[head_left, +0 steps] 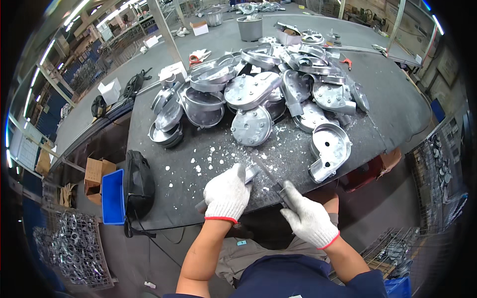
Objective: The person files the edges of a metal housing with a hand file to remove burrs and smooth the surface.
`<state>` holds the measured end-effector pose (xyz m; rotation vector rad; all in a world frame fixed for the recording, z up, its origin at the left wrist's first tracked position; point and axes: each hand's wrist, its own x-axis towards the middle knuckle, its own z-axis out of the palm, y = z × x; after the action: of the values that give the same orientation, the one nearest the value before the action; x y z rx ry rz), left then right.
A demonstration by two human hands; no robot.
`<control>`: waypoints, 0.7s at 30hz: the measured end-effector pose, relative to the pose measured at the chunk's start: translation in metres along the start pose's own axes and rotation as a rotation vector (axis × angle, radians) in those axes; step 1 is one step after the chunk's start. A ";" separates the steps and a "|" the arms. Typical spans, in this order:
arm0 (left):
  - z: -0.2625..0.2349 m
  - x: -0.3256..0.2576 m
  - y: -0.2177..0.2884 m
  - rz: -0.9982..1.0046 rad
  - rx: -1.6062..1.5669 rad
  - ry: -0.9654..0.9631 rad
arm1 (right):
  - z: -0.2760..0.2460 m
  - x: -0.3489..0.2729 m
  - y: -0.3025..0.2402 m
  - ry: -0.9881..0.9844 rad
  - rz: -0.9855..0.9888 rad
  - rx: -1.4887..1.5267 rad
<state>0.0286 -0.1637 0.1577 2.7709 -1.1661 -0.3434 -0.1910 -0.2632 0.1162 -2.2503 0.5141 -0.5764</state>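
Both my hands wear white knit gloves with red cuffs. My left hand (227, 193) presses down on a grey metal casting (252, 173) at the near edge of the dark workbench (164, 198); most of the part is hidden under the glove. My right hand (310, 217) grips the handle of a long dark file (271, 176), whose blade reaches up and left to the casting. A large heap of grey cast metal housings (258, 94) lies beyond my hands. One housing (329, 149) stands apart just right of the file.
White metal chips (208, 156) are scattered over the bench in front of the heap. A black bag (139, 181) and a blue bin (113, 196) sit at the bench's left end. Wire baskets of parts stand at lower left (69, 248) and right (442, 169). A grey bucket (249, 27) stands far back.
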 end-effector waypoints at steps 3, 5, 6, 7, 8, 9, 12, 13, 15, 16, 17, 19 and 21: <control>-0.002 0.003 0.002 0.040 0.000 0.026 | -0.011 -0.003 -0.029 -0.212 0.103 -0.276; -0.004 0.002 0.008 0.038 0.046 0.004 | -0.008 0.002 -0.029 -0.214 0.119 -0.305; -0.004 0.002 0.012 0.025 0.056 -0.007 | -0.007 0.008 -0.027 -0.214 0.123 -0.336; 0.000 0.002 0.011 0.027 0.050 -0.004 | -0.004 0.012 -0.021 -0.192 0.102 -0.301; 0.004 0.004 0.011 0.028 0.038 0.001 | -0.003 0.015 -0.011 -0.192 0.092 -0.309; 0.002 0.004 0.010 0.027 0.032 0.007 | -0.002 0.015 0.001 -0.166 0.073 -0.291; -0.001 0.006 0.002 -0.016 0.002 -0.009 | -0.001 0.004 0.017 -0.130 0.042 -0.248; -0.001 0.009 0.000 0.005 -0.006 0.003 | -0.001 0.002 0.018 -0.106 0.003 -0.144; 0.000 0.003 -0.005 0.034 -0.003 0.032 | -0.010 -0.005 -0.008 -0.174 0.027 -0.064; -0.001 0.001 -0.008 0.022 -0.005 0.029 | -0.007 -0.007 -0.014 -0.185 0.036 -0.058; 0.001 0.001 -0.012 0.040 -0.020 0.057 | -0.006 -0.003 -0.015 -0.213 0.055 -0.081; 0.005 -0.001 -0.016 0.061 -0.034 0.088 | -0.001 0.000 -0.008 -0.236 0.074 -0.106; 0.004 -0.004 -0.014 0.050 -0.057 0.076 | 0.012 -0.002 0.007 -0.150 -0.035 0.128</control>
<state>0.0345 -0.1507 0.1523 2.6756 -1.1860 -0.2593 -0.1874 -0.2603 0.1034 -2.1640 0.3533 -0.4408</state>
